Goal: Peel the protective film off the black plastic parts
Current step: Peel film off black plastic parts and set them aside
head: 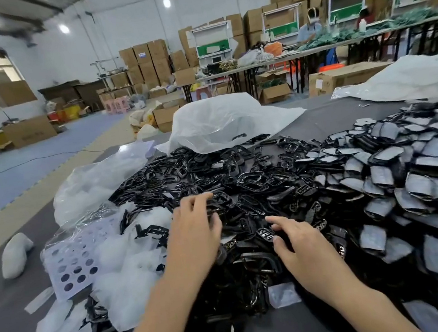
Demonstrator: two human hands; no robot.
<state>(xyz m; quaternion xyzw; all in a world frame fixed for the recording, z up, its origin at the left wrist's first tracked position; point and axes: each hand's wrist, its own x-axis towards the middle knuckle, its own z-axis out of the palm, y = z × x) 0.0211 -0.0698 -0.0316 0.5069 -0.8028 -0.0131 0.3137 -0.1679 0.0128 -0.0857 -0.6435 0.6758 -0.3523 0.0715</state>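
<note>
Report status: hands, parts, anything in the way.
Left hand open, resting on black parts. Right hand open, fingertips touching a small part. Nothing lifted yet. Loose film heaped left, filmed parts right; nothing blocking.

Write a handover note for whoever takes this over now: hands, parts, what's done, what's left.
Left hand: open, fingers resting on the glossy black parts in the middle pile.
Right hand: open, fingertips at a small patterned part, gripping nothing.
Film-covered parts are heaped on the right; peeled film lies on the left.
Done: the middle pile looks bare.
Left: the whole right heap.
</note>
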